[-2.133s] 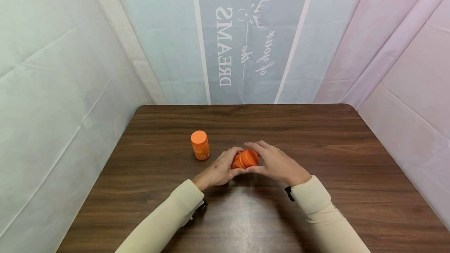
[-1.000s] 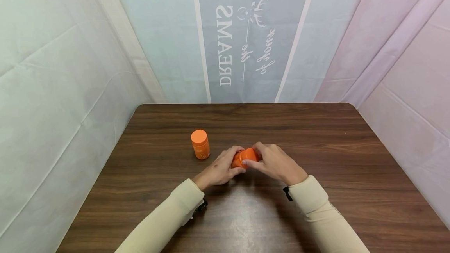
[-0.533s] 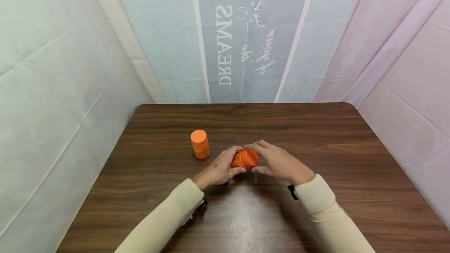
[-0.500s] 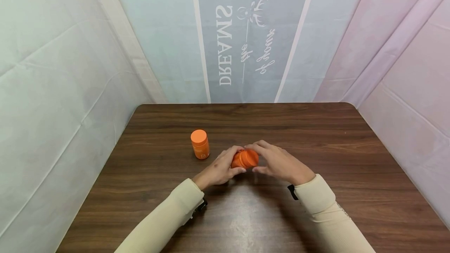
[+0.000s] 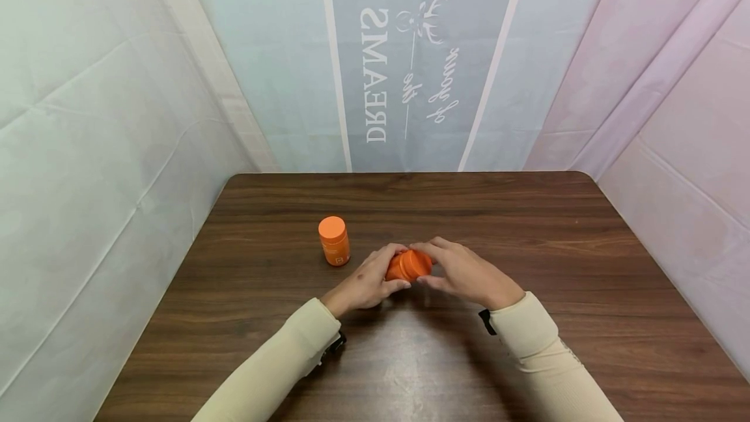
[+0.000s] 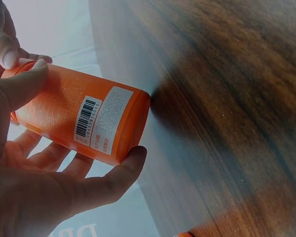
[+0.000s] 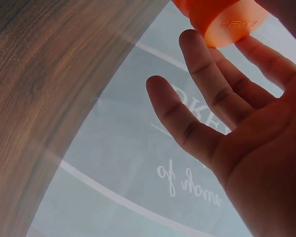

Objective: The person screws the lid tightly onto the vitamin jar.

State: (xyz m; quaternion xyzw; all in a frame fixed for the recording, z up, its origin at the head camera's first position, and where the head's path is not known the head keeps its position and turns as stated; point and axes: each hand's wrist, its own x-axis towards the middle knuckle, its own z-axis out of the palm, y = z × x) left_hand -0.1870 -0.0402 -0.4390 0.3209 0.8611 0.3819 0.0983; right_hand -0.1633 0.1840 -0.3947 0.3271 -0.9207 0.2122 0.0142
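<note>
My left hand [image 5: 366, 282] grips an orange plastic bottle [image 6: 74, 108], tilted on its side above the table with its base toward the left. A white label with a barcode and printed dates faces the left wrist camera. The bottle's screw cap [image 5: 418, 264] points right, toward my right hand [image 5: 465, 272]. That hand is spread loosely around the cap, thumb on the near side and fingers on the far side. In the right wrist view its fingers are only slightly bent, with some fingertips right at the cap [image 7: 229, 24].
A second orange bottle [image 5: 334, 243], capped, stands upright to the left of my hands on the dark wood table [image 5: 498, 213]. Fabric curtains [image 5: 299, 83] surround the table at the back and sides, the rear one bearing mirrored lettering.
My right hand was closed on the cap a second ago, then loosened and drew back. Since half a second ago its fingers have come slightly nearer the cap. My left hand stays put.
</note>
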